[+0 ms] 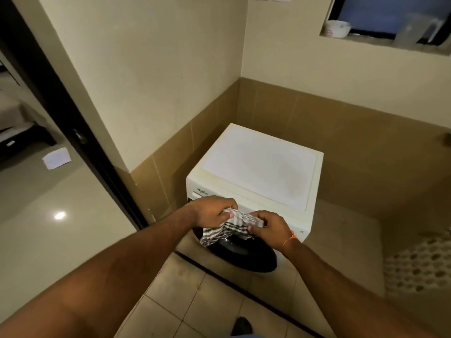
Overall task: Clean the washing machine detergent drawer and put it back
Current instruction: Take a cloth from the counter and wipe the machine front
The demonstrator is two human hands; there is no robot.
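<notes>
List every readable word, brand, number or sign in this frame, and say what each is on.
"Whirlpool": brand name on the washer front panel, upper left, just above the left hand.
White tub on the window ledge: reddish print, too blurred to read.
Symbol at the washer's front right corner, beyond the right hand: too small to read.
Cloth held by both hands: stripes only, no text.
</notes>
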